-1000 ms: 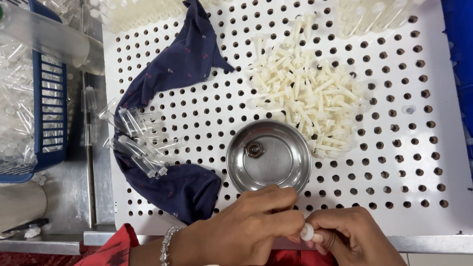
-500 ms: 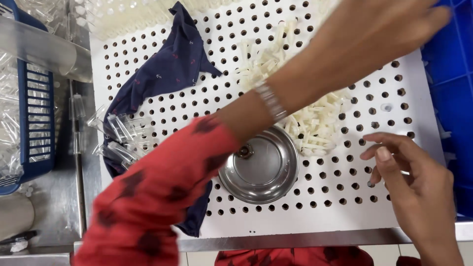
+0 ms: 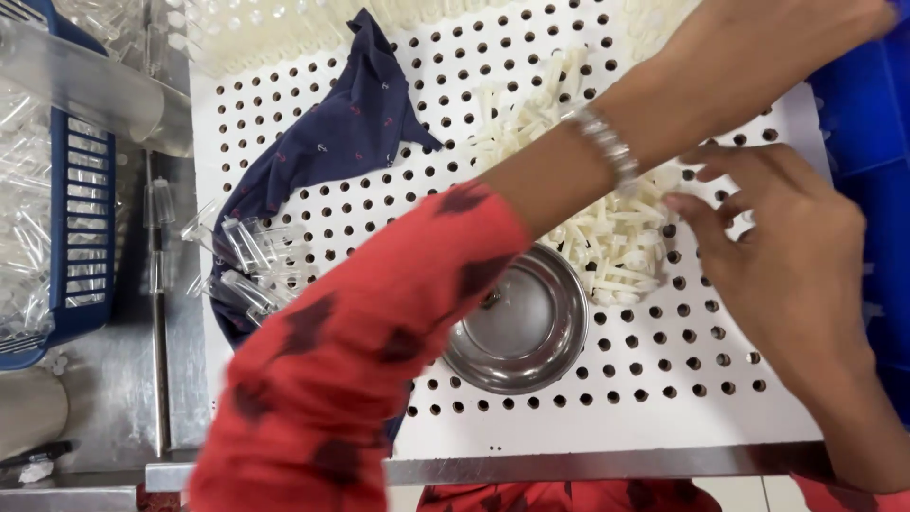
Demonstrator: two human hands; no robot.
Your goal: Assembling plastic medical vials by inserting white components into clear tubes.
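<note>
My left arm, in a red patterned sleeve with a metal bracelet, stretches diagonally across the white perforated board (image 3: pixel 701 379). My left hand (image 3: pixel 768 47) is at the top right edge and its fingers are cut off by the frame. My right hand (image 3: pixel 777 237) has spread fingers, and its fingertips touch a heap of small white plastic pieces (image 3: pixel 616 251). A round steel bowl (image 3: pixel 531 332) sits just below the heap, partly hidden by my sleeve.
A navy cloth (image 3: pixel 332 142) lies on the left of the board with several clear plastic tubes (image 3: pixel 246 265) on it. A blue basket (image 3: pixel 81 218) of clear parts stands at the far left, and a blue crate (image 3: pixel 867 95) at the right.
My hands were together at the front edge, the right holding a white piece. The left arm then swung up to the top right. My right hand has moved up onto the heap.
</note>
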